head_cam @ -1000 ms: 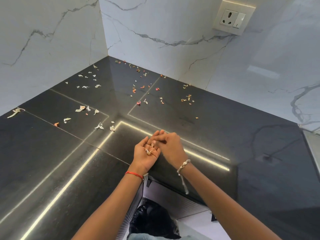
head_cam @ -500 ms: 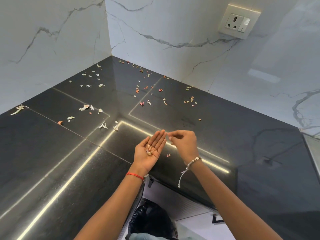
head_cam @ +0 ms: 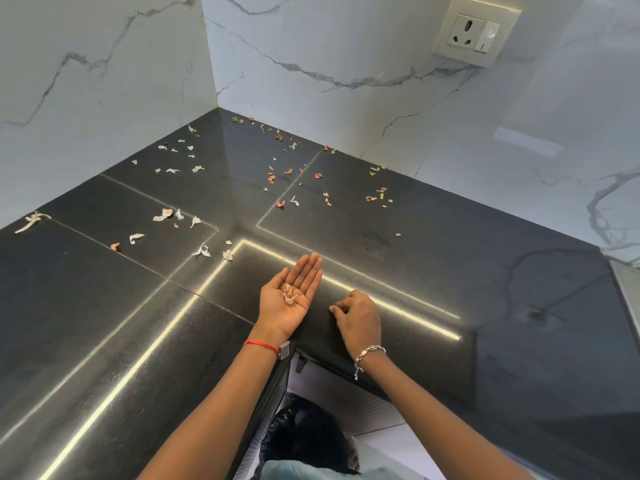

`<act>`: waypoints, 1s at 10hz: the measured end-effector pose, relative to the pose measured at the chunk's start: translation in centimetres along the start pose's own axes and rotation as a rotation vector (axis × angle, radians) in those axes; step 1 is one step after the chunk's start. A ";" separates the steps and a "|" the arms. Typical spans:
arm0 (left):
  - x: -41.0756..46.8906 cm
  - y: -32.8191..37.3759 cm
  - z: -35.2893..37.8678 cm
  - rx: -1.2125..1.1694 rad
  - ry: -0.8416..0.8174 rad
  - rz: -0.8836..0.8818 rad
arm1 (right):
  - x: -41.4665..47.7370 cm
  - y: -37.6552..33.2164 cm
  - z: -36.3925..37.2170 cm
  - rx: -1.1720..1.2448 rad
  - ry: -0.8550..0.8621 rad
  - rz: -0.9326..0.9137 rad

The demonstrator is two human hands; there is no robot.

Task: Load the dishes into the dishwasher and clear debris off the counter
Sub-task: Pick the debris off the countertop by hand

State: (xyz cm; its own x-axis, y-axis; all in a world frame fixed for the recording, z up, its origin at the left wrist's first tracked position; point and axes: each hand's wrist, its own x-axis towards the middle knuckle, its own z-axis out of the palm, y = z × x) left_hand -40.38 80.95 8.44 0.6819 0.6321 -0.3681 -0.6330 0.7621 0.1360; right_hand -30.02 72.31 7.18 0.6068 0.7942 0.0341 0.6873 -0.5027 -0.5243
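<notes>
Cupping a few scraps [head_cam: 289,293] in the left hand [head_cam: 284,311], palm up, fingers straight and together, just over the black counter [head_cam: 104,323]. The right hand [head_cam: 358,318] is down beside it, knuckles up, fingers curled, fingertips [head_cam: 333,309] on the surface; whether they pinch anything, I cannot tell. More debris [head_cam: 277,178] lies scattered well beyond both hands: pale peels to the left, red and orange bits toward the back corner by the marble wall [head_cam: 311,46]. A socket [head_cam: 474,29] sits high up there, and a black bag [head_cam: 304,434] shows below the counter edge, between the arms.
</notes>
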 end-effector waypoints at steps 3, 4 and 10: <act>-0.2 0.1 -0.2 0.011 0.019 -0.020 | 0.7 -0.3 -0.2 -0.141 -0.085 -0.053; -0.2 0.2 0.0 0.026 0.024 -0.035 | 2.7 0.6 -0.6 0.127 -0.062 0.192; 9.0 -3.3 6.2 0.057 0.063 -0.039 | 10.3 -2.9 -7.8 0.208 -0.111 -0.244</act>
State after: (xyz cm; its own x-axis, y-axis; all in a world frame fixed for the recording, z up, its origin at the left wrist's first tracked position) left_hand -29.87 84.97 10.43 0.6801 0.5930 -0.4310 -0.5833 0.7939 0.1719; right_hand -22.62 79.23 15.70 0.3798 0.9204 0.0929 0.7037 -0.2223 -0.6748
